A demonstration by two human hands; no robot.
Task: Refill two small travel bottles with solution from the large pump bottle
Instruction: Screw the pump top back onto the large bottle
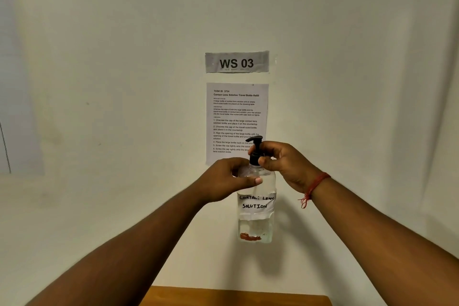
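- Nearest the camera, a strip of wooden tabletop (236, 297) shows along the bottom edge, with nothing visible standing on it.
- Two bare forearms reach up and forward from the lower corners, meeting in the middle of the view.
- The right wrist carries a red thread bracelet (315, 187), its loose ends hanging down.
- Held up in the air, well clear of the tabletop, is the large pump bottle (256, 208), clear plastic and upright.
- A white label (255, 202) on its front reads "CONTACT LENS SOLUTION" in handwritten capitals.
- Clear liquid sits low in the bottle, below the label, and an orange-red smear shows near the base.
- The left hand (229, 179) is wrapped around the bottle's shoulder, thumb across the front, gripping it firmly.
- The right hand (283, 161) is closed around the collar of the black pump head (255, 150), thumb and fingers pinching it just above the neck.
- The pump's nozzle points left, and the pump is seated on the bottle.
- The two hands sit close together, one just below the other on the same bottle.
- Behind them, a printed instruction sheet (237, 119) is taped to the pale wall (99, 82); its heading reads "Contact Lens Solution Travel Bottle Refill".
- Above the sheet, a grey sign (237, 62) says "WS 03".
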